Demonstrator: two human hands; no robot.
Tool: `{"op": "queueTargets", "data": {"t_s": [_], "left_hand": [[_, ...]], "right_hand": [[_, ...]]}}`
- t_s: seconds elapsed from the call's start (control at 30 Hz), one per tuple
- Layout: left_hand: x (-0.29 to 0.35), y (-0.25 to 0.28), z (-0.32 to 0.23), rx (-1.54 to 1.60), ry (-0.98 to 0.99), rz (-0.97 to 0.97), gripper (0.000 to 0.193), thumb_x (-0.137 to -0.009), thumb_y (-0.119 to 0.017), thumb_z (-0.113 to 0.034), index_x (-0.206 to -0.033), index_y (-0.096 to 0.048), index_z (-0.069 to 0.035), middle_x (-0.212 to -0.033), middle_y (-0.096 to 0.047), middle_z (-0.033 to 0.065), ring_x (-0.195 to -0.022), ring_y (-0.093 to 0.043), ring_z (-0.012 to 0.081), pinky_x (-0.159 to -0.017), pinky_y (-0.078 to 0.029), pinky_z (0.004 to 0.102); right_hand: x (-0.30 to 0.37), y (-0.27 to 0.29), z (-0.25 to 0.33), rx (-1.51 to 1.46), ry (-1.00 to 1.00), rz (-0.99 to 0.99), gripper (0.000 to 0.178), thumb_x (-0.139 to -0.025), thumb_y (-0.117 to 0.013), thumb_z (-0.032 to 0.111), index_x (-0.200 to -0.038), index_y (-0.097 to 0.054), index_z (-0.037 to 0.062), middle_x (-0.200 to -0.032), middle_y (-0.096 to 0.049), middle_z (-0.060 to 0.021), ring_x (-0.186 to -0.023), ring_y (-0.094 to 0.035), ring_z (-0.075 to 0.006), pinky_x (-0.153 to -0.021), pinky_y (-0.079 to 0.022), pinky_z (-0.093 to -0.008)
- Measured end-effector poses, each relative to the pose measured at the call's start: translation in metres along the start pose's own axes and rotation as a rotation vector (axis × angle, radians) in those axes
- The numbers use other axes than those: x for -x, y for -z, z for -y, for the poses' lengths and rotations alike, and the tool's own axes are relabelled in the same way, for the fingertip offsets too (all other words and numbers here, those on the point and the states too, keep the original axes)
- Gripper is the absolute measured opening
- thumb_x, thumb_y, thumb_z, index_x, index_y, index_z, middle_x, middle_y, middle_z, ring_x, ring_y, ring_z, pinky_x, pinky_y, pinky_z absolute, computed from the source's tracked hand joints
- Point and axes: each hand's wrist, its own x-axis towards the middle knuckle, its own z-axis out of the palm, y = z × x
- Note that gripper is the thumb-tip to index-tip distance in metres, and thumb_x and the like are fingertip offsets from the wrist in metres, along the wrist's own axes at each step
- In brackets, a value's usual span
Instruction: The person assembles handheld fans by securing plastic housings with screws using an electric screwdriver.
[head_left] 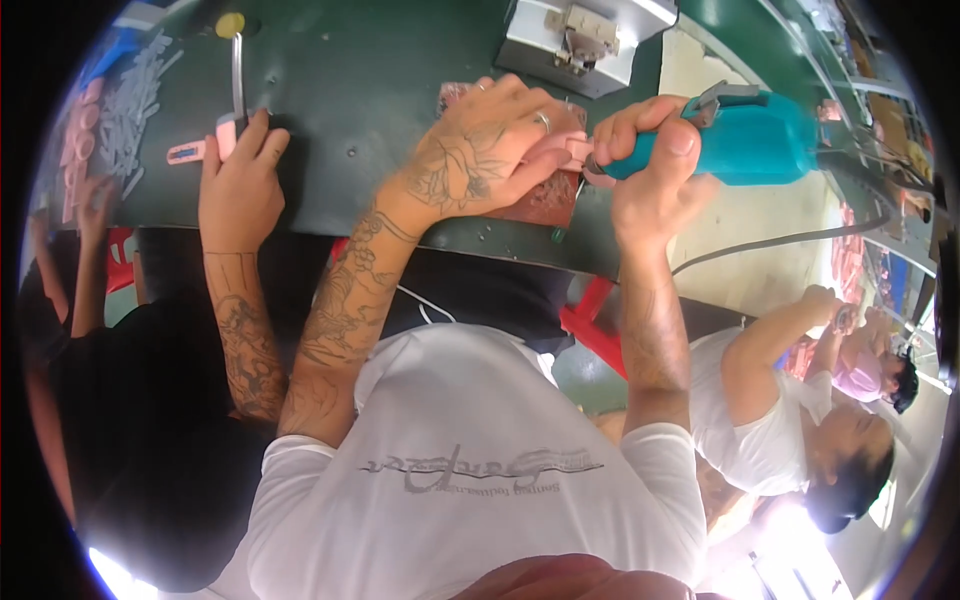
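My left hand point(485, 145) is closed around a small pink plastic part point(572, 150), holding it low over a reddish mat point(550, 203) on the bench. In my right hand point(655, 175) lies a teal electric screwdriver point(755, 138), held sideways with its nose pointing left. That nose meets the pink part or comes very close to it; my fingers hide the exact contact. A grey lever runs along the upper side of the screwdriver's body.
A grey metal device point(585, 45) stands behind my hands. On the left, a co-worker's hand point(240, 185) holds a pink-and-white part point(226, 135). Pale strips point(130, 110) and pink pieces point(80, 140) lie farther left. A grey cable point(780, 240) trails on the right, near other people.
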Motion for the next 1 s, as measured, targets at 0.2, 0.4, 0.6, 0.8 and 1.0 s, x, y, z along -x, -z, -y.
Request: {"op": "queueTargets", "data": {"t_s": [0.2, 0.4, 0.6, 0.8, 1.0], "left_hand": [[0.016, 0.004, -0.015, -0.098, -0.161, 0.018, 0.029, -0.085, -0.073, -0.018, -0.113, -0.069, -0.013, -0.112, -0.068, 0.0040, -0.108, -0.062, 0.0262, -0.098, -0.045, 0.0441], [0.030, 0.046, -0.002, -0.189, 0.035, -0.193, 0.039, -0.086, -0.070, -0.008, -0.125, -0.068, -0.013, -0.110, -0.071, 0.0065, -0.104, -0.064, 0.0298, -0.101, -0.042, 0.0472], [0.061, 0.105, 0.088, -0.692, 0.189, -0.216, 0.034, -0.086, -0.062, -0.003, -0.120, -0.064, -0.010, -0.118, -0.067, 0.0090, -0.122, -0.059, 0.0311, -0.118, -0.033, 0.0508], [0.025, 0.108, 0.073, -0.468, 0.304, -0.347, 0.044, -0.089, -0.063, -0.006, -0.134, -0.062, -0.009, -0.140, -0.059, 0.0140, -0.134, -0.051, 0.0363, -0.112, -0.041, 0.0439], [-0.057, 0.040, 0.079, 0.203, 0.232, -0.465, 0.029, -0.099, -0.069, -0.017, -0.126, -0.068, -0.006, -0.125, -0.069, 0.0110, -0.113, -0.067, 0.0229, -0.101, -0.051, 0.0339]], "right_hand": [[0.011, 0.007, 0.020, -0.092, -0.163, -0.208, 0.068, -0.096, -0.059, 0.068, -0.107, -0.058, 0.0008, -0.069, -0.051, -0.0069, -0.064, -0.052, -0.0213, -0.061, -0.045, -0.0369], [-0.016, 0.056, 0.023, -0.103, 0.204, -0.368, 0.065, -0.099, -0.055, 0.067, -0.109, -0.060, 0.0039, -0.072, -0.052, -0.0072, -0.067, -0.052, -0.0216, -0.063, -0.044, -0.0374], [-0.059, 0.068, -0.023, 0.282, 0.043, -0.474, 0.027, -0.102, -0.066, 0.027, -0.107, -0.064, 0.0005, -0.074, -0.069, -0.0032, -0.063, -0.058, -0.0093, -0.056, -0.046, -0.0262], [-0.070, 0.064, -0.044, 0.280, -0.018, -0.600, 0.028, -0.100, -0.070, 0.027, -0.107, -0.068, 0.0000, -0.081, -0.070, -0.0039, -0.070, -0.062, -0.0107, -0.067, -0.049, -0.0277], [-0.054, 0.063, -0.062, 0.240, 0.068, -0.484, 0.040, -0.094, -0.076, 0.030, -0.114, -0.067, -0.0028, -0.086, -0.070, -0.0052, -0.080, -0.064, -0.0118, -0.075, -0.050, -0.0270]]}}
